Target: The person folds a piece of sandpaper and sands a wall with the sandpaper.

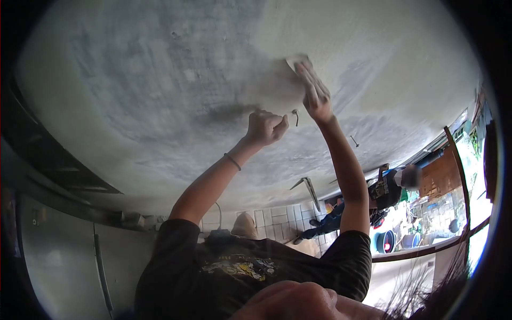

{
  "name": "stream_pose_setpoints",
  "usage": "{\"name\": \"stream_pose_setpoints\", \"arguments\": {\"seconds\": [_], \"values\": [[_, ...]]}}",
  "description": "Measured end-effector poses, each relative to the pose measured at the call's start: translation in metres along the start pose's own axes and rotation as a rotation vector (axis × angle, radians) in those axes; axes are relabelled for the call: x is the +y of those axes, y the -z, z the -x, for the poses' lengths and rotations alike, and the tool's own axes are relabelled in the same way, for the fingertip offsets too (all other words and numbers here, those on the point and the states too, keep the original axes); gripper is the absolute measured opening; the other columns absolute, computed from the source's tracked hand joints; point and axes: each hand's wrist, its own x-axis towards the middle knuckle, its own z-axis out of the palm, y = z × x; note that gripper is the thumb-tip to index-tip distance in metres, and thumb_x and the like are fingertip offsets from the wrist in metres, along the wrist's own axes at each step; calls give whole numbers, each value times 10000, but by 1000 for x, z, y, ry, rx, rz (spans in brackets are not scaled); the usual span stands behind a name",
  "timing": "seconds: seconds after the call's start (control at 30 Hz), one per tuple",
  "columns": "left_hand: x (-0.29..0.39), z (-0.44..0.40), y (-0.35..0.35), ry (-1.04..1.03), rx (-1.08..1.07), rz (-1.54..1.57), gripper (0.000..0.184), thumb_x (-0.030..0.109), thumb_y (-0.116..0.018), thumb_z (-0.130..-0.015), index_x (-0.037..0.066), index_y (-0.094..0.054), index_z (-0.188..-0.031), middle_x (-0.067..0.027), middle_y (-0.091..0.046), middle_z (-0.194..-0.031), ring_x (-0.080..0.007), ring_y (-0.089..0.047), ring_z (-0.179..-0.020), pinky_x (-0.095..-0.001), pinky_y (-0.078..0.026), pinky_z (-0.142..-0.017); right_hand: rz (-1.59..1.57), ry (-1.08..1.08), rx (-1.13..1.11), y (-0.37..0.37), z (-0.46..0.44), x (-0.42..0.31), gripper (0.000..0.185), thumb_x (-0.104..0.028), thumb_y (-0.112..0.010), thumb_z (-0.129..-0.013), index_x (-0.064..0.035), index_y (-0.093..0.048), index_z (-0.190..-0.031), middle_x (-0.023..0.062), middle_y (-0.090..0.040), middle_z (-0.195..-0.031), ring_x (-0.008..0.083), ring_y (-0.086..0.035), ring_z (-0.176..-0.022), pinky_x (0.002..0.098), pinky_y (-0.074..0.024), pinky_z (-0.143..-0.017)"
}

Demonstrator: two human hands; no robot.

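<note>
My right hand (316, 96) is raised to a pale wall (373, 32) with patchy grey areas. Its fingers lie stretched over a thin, light sheet that looks like sandpaper (291, 62), pressing it to the surface; one edge curls away. Lower and to the left, my left hand (266, 128) is closed in a fist close against the wall. Whatever may be inside that fist is hidden. A dark band circles the left wrist. Between the hands a bent nail (296, 118) sticks out of the wall.
Another nail (355, 141) and a metal bracket (309, 191) project from the wall below my right hand. A person in dark clothes (386, 190) is at the right, near buckets (385, 241). A grey cabinet (58, 256) stands at lower left; tiled floor (277, 218) shows below.
</note>
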Motion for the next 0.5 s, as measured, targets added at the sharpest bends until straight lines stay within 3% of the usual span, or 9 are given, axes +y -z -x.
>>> {"name": "stream_pose_setpoints", "arguments": {"seconds": [0.1,0.13,0.2,0.27,0.33,0.43,0.5], "values": [[4,-5,0,-33,45,26,476,81,-683,-827,105,-398,-448,-86,-409,-408,-265,-467,-362,-385,-334,-405,11,14,35,2,9,3,490,205,-478,-813,70,-605,-1267,182,-657,-1296,348,-615,-1238,416,-535,-1019],[3,-5,1,-39,44,19,476,81,-683,-827,105,-398,-448,-86,-409,-408,-265,-467,-362,-385,-334,-405,9,16,44,-2,-3,1,490,205,-478,-813,70,-605,-1267,182,-657,-1296,348,-615,-1238,416,-535,-1019],[0,-3,2,-62,-18,11,472,99,-678,-842,102,-405,-456,-87,-401,-414,-271,-459,-363,-393,-330,-407,-21,-37,143,-12,-39,-2,580,194,-507,-705,47,-619,-1254,175,-640,-1325,339,-589,-1274,434,-502,-1067],[1,-3,4,-37,-62,19,471,120,-672,-854,94,-409,-464,-96,-393,-425,-281,-446,-365,-401,-323,-416,-12,-47,179,-16,-86,-6,580,181,-512,-703,42,-617,-1256,167,-640,-1327,332,-581,-1285,424,-495,-1075],[4,-2,9,53,-175,-38,427,171,-655,-856,110,-476,-473,-104,-477,-462,-311,-519,-419,-416,-400,-462,1,3,214,-18,-113,-8,596,177,-502,-704,34,-612,-1273,152,-635,-1338,318,-569,-1300,415,-483,-1088],[3,-3,12,-29,-162,60,476,135,-661,-869,91,-414,-465,-113,-391,-439,-286,-431,-368,-404,-317,-433,15,16,139,-9,-104,-6,590,165,-511,-722,22,-610,-1286,139,-629,-1349,301,-566,-1305,408,-474,-1101],[3,-4,11,-40,-150,51,474,137,-661,-869,89,-419,-465,-114,-394,-438,-285,-431,-367,-404,-317,-431,1,5,110,-5,-75,-3,588,161,-512,-725,21,-610,-1288,138,-627,-1354,296,-564,-1308,410,-472,-1105]]}}
